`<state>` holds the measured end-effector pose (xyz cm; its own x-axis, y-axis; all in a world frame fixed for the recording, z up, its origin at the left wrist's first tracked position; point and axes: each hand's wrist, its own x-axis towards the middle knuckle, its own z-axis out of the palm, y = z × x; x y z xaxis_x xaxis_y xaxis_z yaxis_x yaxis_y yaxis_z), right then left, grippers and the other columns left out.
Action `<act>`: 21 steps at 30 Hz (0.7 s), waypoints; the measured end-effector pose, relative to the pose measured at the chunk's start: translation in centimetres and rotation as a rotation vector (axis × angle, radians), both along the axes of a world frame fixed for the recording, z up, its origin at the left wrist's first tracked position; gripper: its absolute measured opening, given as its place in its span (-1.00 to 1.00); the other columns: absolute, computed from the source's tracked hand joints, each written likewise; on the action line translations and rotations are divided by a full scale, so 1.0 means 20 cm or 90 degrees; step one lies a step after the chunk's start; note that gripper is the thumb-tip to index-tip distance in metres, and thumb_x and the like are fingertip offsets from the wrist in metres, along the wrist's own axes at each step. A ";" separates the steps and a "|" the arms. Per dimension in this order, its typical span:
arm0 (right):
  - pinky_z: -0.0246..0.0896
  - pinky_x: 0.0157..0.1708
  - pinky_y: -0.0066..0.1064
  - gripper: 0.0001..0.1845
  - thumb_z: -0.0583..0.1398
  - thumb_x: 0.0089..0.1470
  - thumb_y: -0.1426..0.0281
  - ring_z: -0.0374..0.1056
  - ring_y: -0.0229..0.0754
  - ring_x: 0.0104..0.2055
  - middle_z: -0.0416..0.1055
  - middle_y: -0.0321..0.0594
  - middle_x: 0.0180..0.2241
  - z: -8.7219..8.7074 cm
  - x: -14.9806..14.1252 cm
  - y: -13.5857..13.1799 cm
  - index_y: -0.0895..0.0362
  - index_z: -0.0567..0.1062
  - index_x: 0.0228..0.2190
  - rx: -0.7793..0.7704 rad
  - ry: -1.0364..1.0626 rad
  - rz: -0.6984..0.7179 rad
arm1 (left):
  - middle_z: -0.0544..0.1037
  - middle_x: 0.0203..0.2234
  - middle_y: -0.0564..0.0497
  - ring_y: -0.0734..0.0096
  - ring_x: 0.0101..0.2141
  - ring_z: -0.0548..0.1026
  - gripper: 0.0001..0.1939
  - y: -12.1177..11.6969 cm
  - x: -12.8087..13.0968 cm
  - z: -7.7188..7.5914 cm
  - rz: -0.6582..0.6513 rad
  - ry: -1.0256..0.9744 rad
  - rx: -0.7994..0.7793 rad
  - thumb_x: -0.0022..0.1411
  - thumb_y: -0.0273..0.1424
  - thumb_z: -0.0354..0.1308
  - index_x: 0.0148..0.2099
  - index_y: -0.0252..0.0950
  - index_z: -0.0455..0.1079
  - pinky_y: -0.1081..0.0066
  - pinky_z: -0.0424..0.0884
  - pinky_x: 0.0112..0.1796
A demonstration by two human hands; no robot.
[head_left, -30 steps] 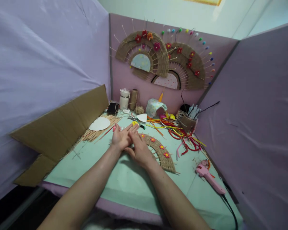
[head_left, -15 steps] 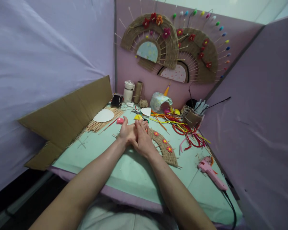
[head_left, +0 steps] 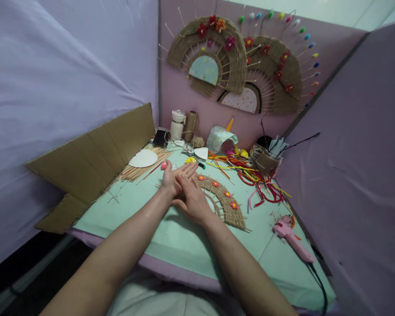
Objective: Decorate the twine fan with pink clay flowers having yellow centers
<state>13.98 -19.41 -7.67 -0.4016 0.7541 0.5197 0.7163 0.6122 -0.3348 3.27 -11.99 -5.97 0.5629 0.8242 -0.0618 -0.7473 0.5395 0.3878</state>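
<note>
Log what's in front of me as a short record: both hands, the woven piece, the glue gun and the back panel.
Left hand: palm up, fingers extended
Right hand: fingers laid across the left palm
Held between palms: cannot tell
Woven arch: on the table, partly behind the hands; four flowers visible
Glue gun: pink, lying on the table's right side
Back panel: bears two flowered arches
Table's left side: thin sticks with a white rounded sheet on top

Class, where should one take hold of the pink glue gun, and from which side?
Probably by the handle, from the near side: the pink glue gun lies with its handle slanting toward the near right, where the black cord leaves it, while its wider head points away.
</note>
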 end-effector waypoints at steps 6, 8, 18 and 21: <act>-0.32 0.32 0.04 -0.16 0.08 0.21 0.08 -0.10 0.02 0.38 0.06 0.14 0.30 0.01 0.02 0.01 0.32 -0.01 0.30 -0.012 0.014 -0.091 | 0.22 0.24 -0.43 0.04 0.21 0.27 -0.07 -0.02 0.01 0.02 -0.053 -0.008 0.006 0.25 0.16 -0.32 0.37 -0.50 -0.08 0.08 0.26 0.14; -0.29 0.32 -0.01 -0.19 0.08 0.21 0.08 -0.10 -0.01 0.38 0.08 0.12 0.29 0.01 0.01 0.01 0.32 0.03 0.29 0.000 -0.002 -0.033 | 0.22 0.24 -0.43 0.05 0.21 0.27 -0.09 -0.02 0.01 0.02 -0.035 0.004 -0.003 0.26 0.14 -0.31 0.36 -0.51 -0.08 0.09 0.27 0.13; -0.29 0.33 0.01 -0.23 0.10 0.21 0.12 -0.07 -0.01 0.37 0.10 0.08 0.29 0.03 0.02 0.00 0.24 0.04 0.30 -0.015 0.003 -0.029 | 0.31 0.19 -0.42 0.09 0.17 0.34 -0.13 -0.02 0.02 0.01 -0.030 0.009 -0.012 0.29 0.10 -0.27 0.36 -0.51 -0.05 0.14 0.30 0.11; -0.30 0.33 0.04 -0.23 0.10 0.20 0.08 -0.05 0.00 0.36 0.12 0.05 0.29 0.02 0.03 0.00 0.21 0.07 0.29 -0.038 0.017 -0.036 | 0.35 0.15 -0.39 0.13 0.12 0.41 -0.15 -0.03 0.03 0.02 0.013 0.008 -0.040 0.31 0.09 -0.32 0.36 -0.52 -0.05 0.20 0.34 0.08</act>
